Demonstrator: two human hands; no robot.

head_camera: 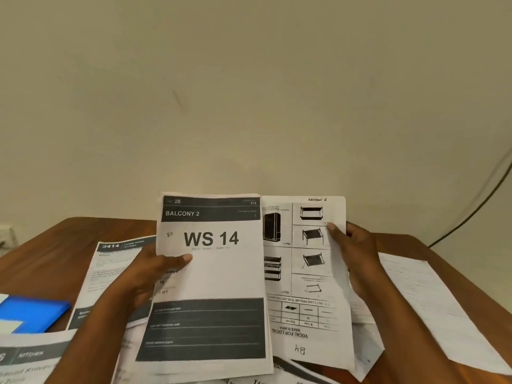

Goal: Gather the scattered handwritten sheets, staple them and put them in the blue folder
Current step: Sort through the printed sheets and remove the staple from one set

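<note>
A plain cream wall (pixel 249 92) rises behind a brown wooden desk (pixel 69 239) strewn with printed sheets. The left hand (pixel 149 275) holds up a sheet headed "BALCONY 2 / WS 14" (pixel 213 275), thumb on its face, the other fingers hidden behind it. The right hand (pixel 357 259) grips a sheet of furniture drawings (pixel 302 273) marked "Section 6" and "B4", thumb on its front, just beside the first. The blue folder (pixel 36 311) lies at the desk's left, partly under loose papers. Another sheet (pixel 432 309) lies at the right.
</note>
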